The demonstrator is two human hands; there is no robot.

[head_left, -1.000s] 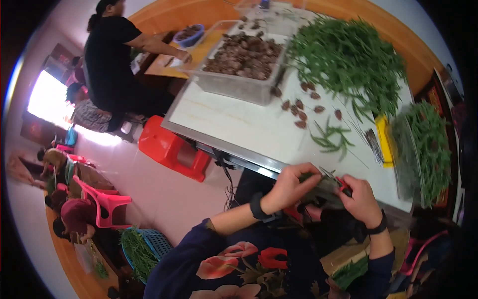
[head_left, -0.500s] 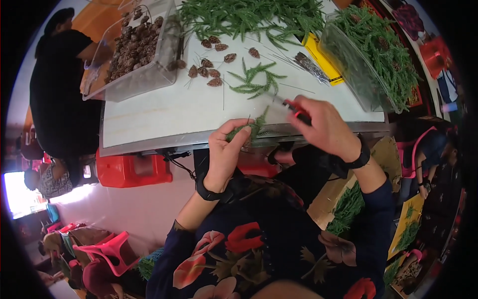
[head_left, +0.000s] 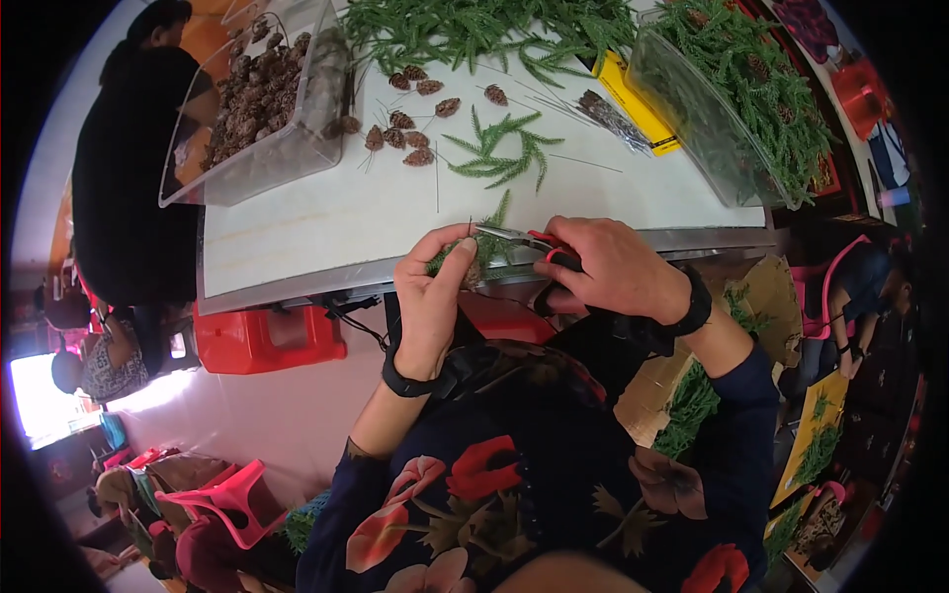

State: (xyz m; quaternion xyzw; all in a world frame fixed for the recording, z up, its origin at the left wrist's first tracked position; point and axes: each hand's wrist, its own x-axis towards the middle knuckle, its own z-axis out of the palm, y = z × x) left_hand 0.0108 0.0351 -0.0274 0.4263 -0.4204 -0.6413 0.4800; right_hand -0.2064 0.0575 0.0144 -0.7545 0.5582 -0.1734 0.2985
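Note:
My left hand (head_left: 429, 295) pinches a small green artificial pine sprig (head_left: 497, 214) just over the table's near edge. A brownish lump, perhaps a pine cone, shows under my fingers, partly hidden. From the top of my left-hand grip a short dark wire end sticks up. My right hand (head_left: 621, 275) is closed round pliers (head_left: 512, 235) with red and black handles, and their metal jaws point left and reach the wire end. Whether the jaws grip it is too small to tell. Beyond the hands, several green sprigs (head_left: 491, 163) lie in a loose ring.
Loose pine cones (head_left: 418, 156) with wires lie on the white table (head_left: 287, 232). A clear bin of cones (head_left: 247, 176) stands left, a clear bin of greenery (head_left: 697, 133) right. Wires (head_left: 611, 121) lie beside a yellow strip (head_left: 645, 109). A person in black (head_left: 133, 178) stands left.
My right hand has moved left and slightly down, bringing the pliers from above the table to the wire at my left hand. The left hand keeps its hold on the sprig.

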